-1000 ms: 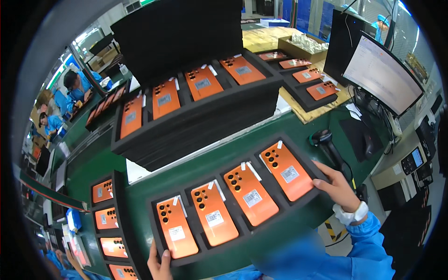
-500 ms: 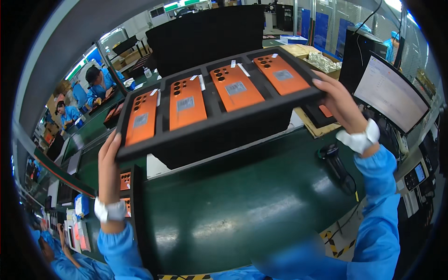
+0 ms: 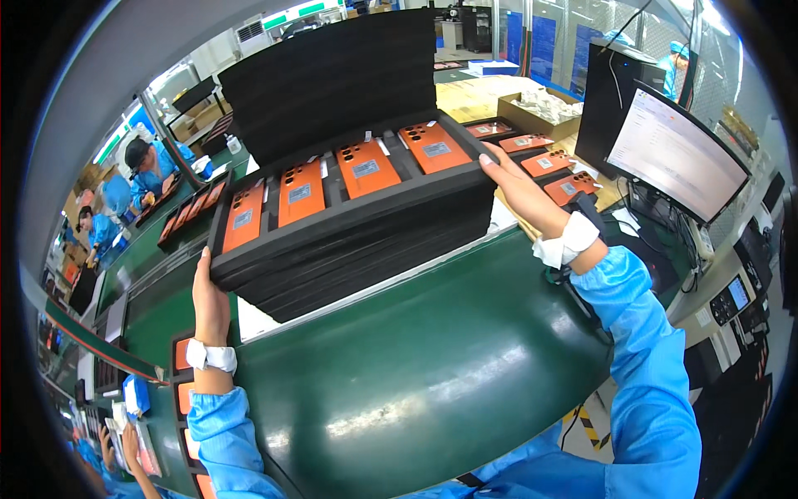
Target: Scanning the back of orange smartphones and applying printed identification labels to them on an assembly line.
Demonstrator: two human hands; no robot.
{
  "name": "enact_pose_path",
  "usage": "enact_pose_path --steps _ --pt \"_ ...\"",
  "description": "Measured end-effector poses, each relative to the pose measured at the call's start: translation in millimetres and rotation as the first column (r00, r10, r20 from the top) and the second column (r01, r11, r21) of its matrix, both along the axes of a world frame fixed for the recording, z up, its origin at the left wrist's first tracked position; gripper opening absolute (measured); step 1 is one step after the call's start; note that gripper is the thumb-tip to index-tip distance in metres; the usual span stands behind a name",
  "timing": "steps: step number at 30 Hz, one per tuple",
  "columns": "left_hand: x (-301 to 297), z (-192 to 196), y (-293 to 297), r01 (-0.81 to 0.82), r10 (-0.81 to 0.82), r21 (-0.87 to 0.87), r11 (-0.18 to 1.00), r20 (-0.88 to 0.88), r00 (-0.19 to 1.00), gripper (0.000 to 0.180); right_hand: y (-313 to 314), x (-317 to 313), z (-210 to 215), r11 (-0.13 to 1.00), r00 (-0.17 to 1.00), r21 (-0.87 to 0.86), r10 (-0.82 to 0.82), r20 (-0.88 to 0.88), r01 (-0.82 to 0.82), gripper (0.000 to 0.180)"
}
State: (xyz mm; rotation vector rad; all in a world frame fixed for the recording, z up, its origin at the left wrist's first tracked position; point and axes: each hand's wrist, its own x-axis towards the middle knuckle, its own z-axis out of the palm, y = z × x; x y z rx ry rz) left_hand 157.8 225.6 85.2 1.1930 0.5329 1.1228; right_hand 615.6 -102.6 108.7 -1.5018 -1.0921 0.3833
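Both my hands grip a black foam tray (image 3: 349,216) by its ends. A row of several orange phones (image 3: 366,169) lies in its slots, camera side up, each with a silvery label and a small white tab. My left hand (image 3: 211,299) is at the left end, fingers up along the edge. My right hand (image 3: 528,195) holds the right end, thumb on the top rim and fingers mostly hidden. The tray rests on or just over a stack of black trays (image 3: 374,258), tilted towards me; I cannot tell if it bears fully.
Behind stands a tall black stack (image 3: 332,83). More orange phones (image 3: 544,164) lie right, near a cardboard box (image 3: 540,116) and a monitor (image 3: 677,154). A tray of phones (image 3: 180,399) lies beside my left forearm. A green bench (image 3: 416,366) spans the front. Co-workers (image 3: 150,170) sit left.
The tray has come down towards the stack, with both hands still on it. My view has shifted, and more phones show at the right.
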Motion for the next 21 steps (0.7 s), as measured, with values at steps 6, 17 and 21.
enact_pose_path --steps 6,17,21 --pt "4 1 -11 0.114 -0.105 -0.097 0.989 0.089 0.99 0.041 1 -5 -1 0.999 0.999 0.028 -0.028 -0.016 0.028 0.064" --pt "10 -1 -16 -0.032 0.042 0.088 0.996 -0.107 0.993 0.052 23 14 -10 0.959 0.942 0.188 -0.254 0.22 0.214 0.062" --pt "-29 -7 -67 -0.103 0.189 0.232 0.967 -0.389 0.902 0.078 -37 -97 34 0.921 0.98 0.369 0.058 0.191 -0.127 0.045"
